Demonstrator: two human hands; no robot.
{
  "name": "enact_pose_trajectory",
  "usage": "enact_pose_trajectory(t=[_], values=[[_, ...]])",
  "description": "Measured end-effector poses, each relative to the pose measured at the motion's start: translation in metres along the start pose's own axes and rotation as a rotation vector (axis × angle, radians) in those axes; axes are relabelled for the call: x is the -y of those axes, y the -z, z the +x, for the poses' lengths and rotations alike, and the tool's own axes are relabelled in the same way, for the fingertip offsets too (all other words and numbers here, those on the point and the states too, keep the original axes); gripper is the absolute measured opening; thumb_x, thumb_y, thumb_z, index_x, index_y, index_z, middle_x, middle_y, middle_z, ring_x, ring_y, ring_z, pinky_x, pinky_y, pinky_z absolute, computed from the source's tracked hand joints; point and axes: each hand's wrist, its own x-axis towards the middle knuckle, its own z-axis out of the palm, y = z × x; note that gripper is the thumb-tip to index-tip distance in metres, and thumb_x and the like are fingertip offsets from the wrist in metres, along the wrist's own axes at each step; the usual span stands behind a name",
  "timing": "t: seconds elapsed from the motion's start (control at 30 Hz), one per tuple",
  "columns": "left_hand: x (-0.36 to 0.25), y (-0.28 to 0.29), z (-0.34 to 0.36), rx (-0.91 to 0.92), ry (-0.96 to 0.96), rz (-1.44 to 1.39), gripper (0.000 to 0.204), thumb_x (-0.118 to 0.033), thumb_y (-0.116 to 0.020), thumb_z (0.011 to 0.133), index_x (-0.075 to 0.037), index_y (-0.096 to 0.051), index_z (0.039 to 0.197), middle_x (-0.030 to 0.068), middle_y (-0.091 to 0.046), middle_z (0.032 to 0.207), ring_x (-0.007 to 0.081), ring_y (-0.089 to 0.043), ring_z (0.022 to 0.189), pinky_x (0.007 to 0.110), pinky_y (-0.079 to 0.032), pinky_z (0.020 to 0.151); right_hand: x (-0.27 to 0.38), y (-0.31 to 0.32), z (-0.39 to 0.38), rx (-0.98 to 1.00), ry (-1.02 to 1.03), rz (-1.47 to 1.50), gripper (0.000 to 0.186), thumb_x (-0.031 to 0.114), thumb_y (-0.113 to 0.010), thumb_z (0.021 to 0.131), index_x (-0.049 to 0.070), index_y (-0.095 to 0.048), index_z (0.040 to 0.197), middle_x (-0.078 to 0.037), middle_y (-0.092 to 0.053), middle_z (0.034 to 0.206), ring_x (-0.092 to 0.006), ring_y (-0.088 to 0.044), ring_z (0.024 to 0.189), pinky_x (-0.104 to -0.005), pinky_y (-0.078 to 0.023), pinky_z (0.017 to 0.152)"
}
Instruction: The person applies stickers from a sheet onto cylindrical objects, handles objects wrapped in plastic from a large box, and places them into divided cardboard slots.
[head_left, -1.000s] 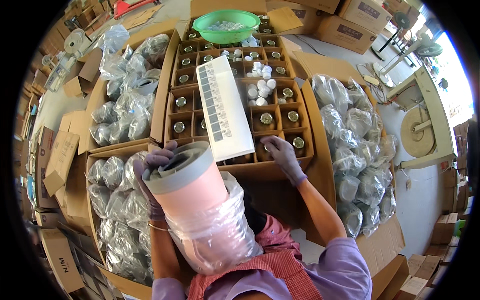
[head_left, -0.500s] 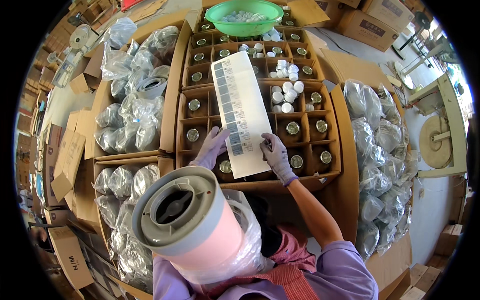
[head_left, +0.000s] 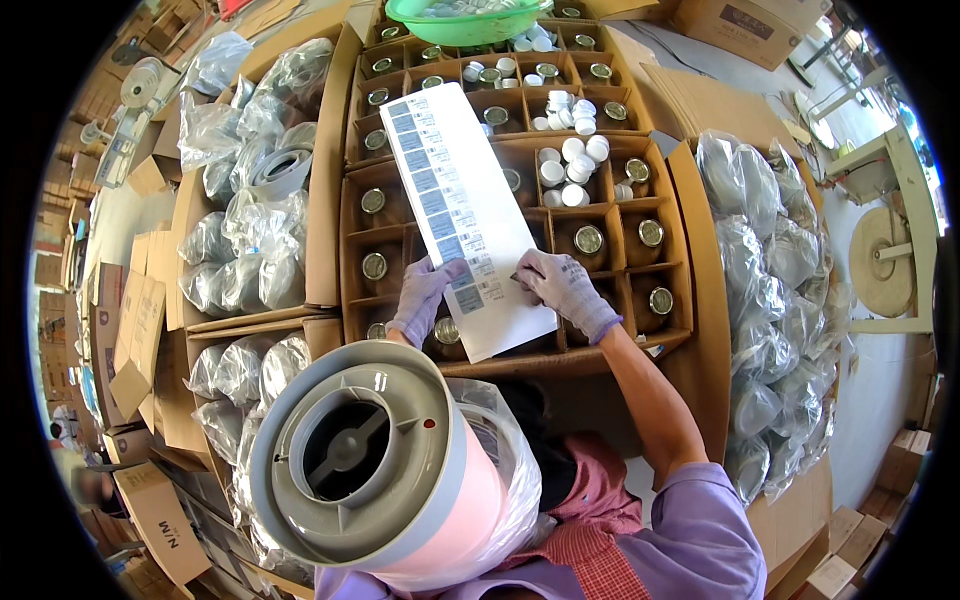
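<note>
A long white sheet of stickers [head_left: 485,200], with a column of grey printed labels along its left part, lies slanted above the divided carton [head_left: 545,365]. My left hand [head_left: 425,295], gloved, grips its lower left edge between thumb and fingers. My gloved right hand [head_left: 565,285] is pinched over the sheet's lower right part, beside the labels; what sits between its fingertips is too small to make out. Under and around the sheet, jars with shiny round tops [head_left: 589,239] stand in the carton's compartments. White caps [head_left: 573,165] are piled in one compartment.
A pink cylinder with a grey rim [head_left: 365,460], partly plastic-wrapped, stands close to me at lower left. Cartons of plastic-wrapped pieces flank the work, left [head_left: 250,230] and right [head_left: 775,330]. A green bowl [head_left: 465,28] of white caps rests at the far end.
My right hand has come up and pinched in over the sheet. The sheet leans a little further left at its top. The whole view has shifted slightly.
</note>
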Motion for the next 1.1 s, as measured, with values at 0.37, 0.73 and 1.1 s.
enact_pose_trajectory(t=[0.37, 0.73, 1.1], values=[[0.0, -0.005, 0.005, -0.057, 0.032, -0.017, 0.031, -0.014, -0.073, 0.085, 0.002, -0.066, 0.111, 0.0069, -0.069, 0.103, 0.0144, -0.063, 0.091, 0.029, -0.05, 0.085, 0.002, -0.018, 0.021, -0.022, 0.164, -0.348, 0.023, 0.027, -0.055, 0.095, 0.006, -0.063, 0.099, -0.017, -0.068, 0.085, -0.0348, -0.067, 0.08, -0.0434, -0.051, 0.073], [-0.003, -0.004, -0.002, -0.046, 0.029, -0.114, 0.037, -0.018, -0.073, 0.087, 0.002, -0.063, 0.116, 0.0073, -0.068, 0.106, 0.0156, -0.064, 0.093, 0.03, -0.052, 0.085, -0.003, -0.008, 0.007, -0.051, 0.061, 0.194, 0.013, 0.016, -0.057, 0.094, 0.004, -0.056, 0.099, -0.013, -0.063, 0.072, -0.0249, -0.063, 0.061, -0.037, -0.051, 0.063], [0.01, -0.001, -0.004, 0.113, 0.063, -0.269, 0.035, -0.012, -0.062, 0.092, 0.0, -0.057, 0.124, 0.0105, -0.065, 0.116, 0.0214, -0.064, 0.104, 0.036, -0.054, 0.091, 0.003, -0.002, 0.019, 0.138, 0.054, 0.034, 0.012, 0.013, -0.058, 0.093, 0.003, -0.062, 0.098, -0.008, -0.064, 0.072, -0.0176, -0.062, 0.06, -0.0321, -0.051, 0.059]])
